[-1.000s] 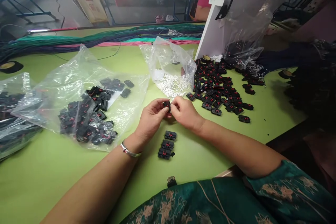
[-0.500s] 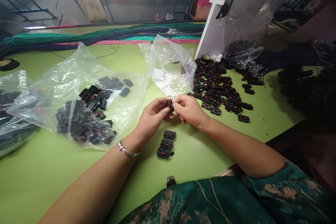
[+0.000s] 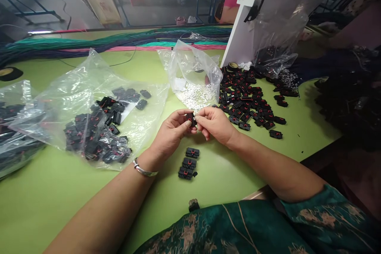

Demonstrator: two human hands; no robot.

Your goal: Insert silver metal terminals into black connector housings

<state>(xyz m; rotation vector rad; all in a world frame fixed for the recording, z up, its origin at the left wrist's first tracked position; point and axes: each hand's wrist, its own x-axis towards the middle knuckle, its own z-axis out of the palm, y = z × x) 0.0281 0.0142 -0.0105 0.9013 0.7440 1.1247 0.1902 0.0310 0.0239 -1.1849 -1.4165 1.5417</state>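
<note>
My left hand (image 3: 175,129) pinches a black connector housing (image 3: 190,119) with a red clip between thumb and fingers. My right hand (image 3: 212,125) is closed at the connector's right end, with a tiny white piece (image 3: 195,118) at its fingertips, mostly covered by them. Below the hands, three black connector housings (image 3: 189,163) with red clips lie in a column on the green table (image 3: 232,178), a small black bit (image 3: 195,174) beside the lowest. Just beyond my hands, a clear bag (image 3: 190,63) holds many small white pieces (image 3: 198,96).
A large clear bag (image 3: 149,123) of black connectors lies at left, another bag (image 3: 14,143) beyond it. Loose connectors (image 3: 247,103) are heaped at right below a white upright panel (image 3: 242,27). Wire bundles (image 3: 119,41) run along the back. A tape roll (image 3: 10,73) lies far left.
The connector has turned slightly in my left hand, and a white speck now shows at my right fingertips. Both hands stay in nearly the same place.
</note>
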